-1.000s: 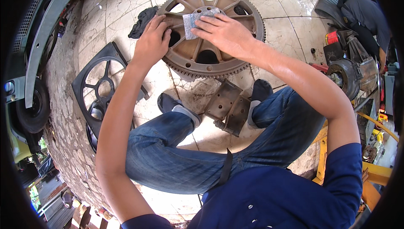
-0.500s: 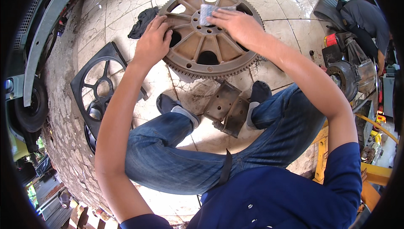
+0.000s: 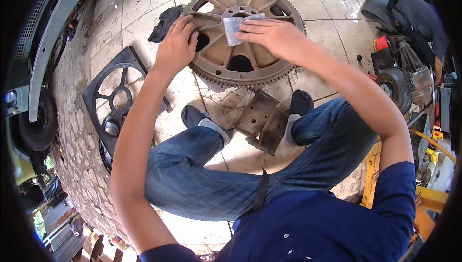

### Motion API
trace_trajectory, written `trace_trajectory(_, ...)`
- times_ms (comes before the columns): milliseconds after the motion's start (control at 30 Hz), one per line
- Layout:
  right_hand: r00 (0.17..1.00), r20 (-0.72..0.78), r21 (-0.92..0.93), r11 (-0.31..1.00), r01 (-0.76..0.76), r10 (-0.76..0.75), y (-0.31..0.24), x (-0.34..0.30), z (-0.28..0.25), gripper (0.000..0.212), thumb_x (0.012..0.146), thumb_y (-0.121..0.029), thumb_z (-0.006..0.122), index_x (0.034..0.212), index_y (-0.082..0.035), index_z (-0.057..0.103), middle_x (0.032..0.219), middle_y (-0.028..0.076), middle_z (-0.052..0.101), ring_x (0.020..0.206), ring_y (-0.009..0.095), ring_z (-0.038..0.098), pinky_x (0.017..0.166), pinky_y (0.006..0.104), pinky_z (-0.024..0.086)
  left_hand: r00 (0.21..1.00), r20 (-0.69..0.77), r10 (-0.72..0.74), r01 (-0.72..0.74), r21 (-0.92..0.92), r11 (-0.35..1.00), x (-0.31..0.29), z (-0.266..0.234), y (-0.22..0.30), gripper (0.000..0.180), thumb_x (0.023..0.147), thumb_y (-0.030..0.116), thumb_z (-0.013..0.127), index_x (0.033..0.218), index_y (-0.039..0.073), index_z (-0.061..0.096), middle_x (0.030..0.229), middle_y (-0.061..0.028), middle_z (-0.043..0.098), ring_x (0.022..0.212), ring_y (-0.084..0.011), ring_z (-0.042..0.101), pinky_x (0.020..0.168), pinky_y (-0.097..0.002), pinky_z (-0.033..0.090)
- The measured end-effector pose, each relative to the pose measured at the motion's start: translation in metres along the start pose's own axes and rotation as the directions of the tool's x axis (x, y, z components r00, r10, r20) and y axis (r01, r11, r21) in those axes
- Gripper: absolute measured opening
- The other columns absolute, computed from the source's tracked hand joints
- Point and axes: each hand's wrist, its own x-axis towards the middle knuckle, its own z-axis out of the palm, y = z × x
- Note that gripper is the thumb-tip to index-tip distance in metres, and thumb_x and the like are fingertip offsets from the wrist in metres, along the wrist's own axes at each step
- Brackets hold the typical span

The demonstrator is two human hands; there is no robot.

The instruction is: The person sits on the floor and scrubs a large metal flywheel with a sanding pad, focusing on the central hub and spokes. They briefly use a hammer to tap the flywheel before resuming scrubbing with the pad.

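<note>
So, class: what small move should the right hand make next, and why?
Probably slide the grey pad outward across the toothed wheel: the right hand is on it near the centre, brown discolouration shows farther out, and the left hand rests at the wheel's left edge.

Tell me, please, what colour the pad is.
The pad is mottled blue-grey, best seen in the head view.

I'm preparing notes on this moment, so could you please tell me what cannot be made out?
All in the head view:
Middle of the toothed wheel: partly hidden by the gray pad and right hand.
Pad's underside: facing away from the camera.
Wheel edge beneath the left hand: covered by its fingers.
Long gray metal bar: upper end cut off by the picture's top edge.
</note>
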Motion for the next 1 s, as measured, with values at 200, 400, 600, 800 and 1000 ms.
trace_trajectory(200, 0.988, 0.087, -0.051, 0.991, -0.127, 0.131, 0.017, -0.015, -0.016, 0.043, 0.093, -0.007, 0.050, 0.133, -0.018, 0.062, 0.138, 0.007, 0.061, 0.130, 0.022, 0.056, 0.110, 0.0373, 0.047, 1.000, 0.001, 0.009, -0.009, 0.029, 1.000, 0.002, 0.008, -0.005, 0.023, 0.096, 0.009, 0.054, 0.116, 0.003, 0.063, 0.139, -0.0129, 0.055, 0.133, -0.0346, 0.049, 0.105, -0.0427, 0.046)
trace_trajectory(400, 0.990, 0.124, 0.279, 0.960, 0.028, -0.065, -0.014, -0.002, -0.031, 0.045, 0.090, -0.001, 0.054, 0.131, -0.020, 0.065, 0.139, 0.001, 0.060, 0.126, 0.021, 0.059, 0.107, 0.0354, 0.051, 1.000, 0.008, -0.007, 0.007, -0.020, 1.000, -0.001, 0.005, -0.009, 0.026, 0.095, 0.008, 0.055, 0.119, 0.003, 0.063, 0.137, -0.0140, 0.056, 0.129, -0.0359, 0.051, 0.105, -0.0425, 0.046)
trace_trajectory(600, 0.995, -0.054, 0.159, 0.985, -0.072, 0.081, 0.016, -0.002, -0.038, 0.050, 0.090, -0.001, 0.057, 0.135, -0.022, 0.061, 0.141, -0.001, 0.059, 0.126, 0.021, 0.059, 0.111, 0.0375, 0.047, 0.944, 0.041, -0.328, 0.323, -0.321, 0.890, 0.011, -0.003, -0.005, 0.031, 0.098, 0.015, 0.055, 0.126, 0.004, 0.062, 0.135, -0.0139, 0.057, 0.127, -0.0304, 0.056, 0.105, -0.0379, 0.045)
trace_trajectory(800, 0.963, -0.024, 0.052, 0.962, 0.268, -0.267, -0.038, -0.002, -0.014, 0.052, 0.087, -0.005, 0.060, 0.135, -0.023, 0.060, 0.148, -0.002, 0.052, 0.130, 0.019, 0.055, 0.115, 0.0410, 0.041, 0.816, 0.204, -0.540, 0.577, -0.320, 0.751, 0.000, -0.005, -0.034, 0.049, 0.101, 0.036, 0.050, 0.138, 0.005, 0.054, 0.132, -0.0250, 0.060, 0.123, -0.0371, 0.059, 0.105, -0.0414, 0.044)
trace_trajectory(1000, 0.967, 0.075, 0.295, 0.932, 0.210, -0.242, -0.052, 0.002, -0.024, 0.051, 0.088, -0.016, 0.066, 0.138, -0.025, 0.058, 0.145, 0.000, 0.053, 0.129, 0.022, 0.052, 0.112, 0.0416, 0.041, 0.750, 0.395, -0.530, 0.555, 0.059, 0.829, -0.015, -0.019, -0.052, 0.074, 0.101, 0.061, 0.031, 0.140, 0.002, 0.051, 0.130, -0.0275, 0.061, 0.124, -0.0416, 0.057, 0.106, -0.0470, 0.043)
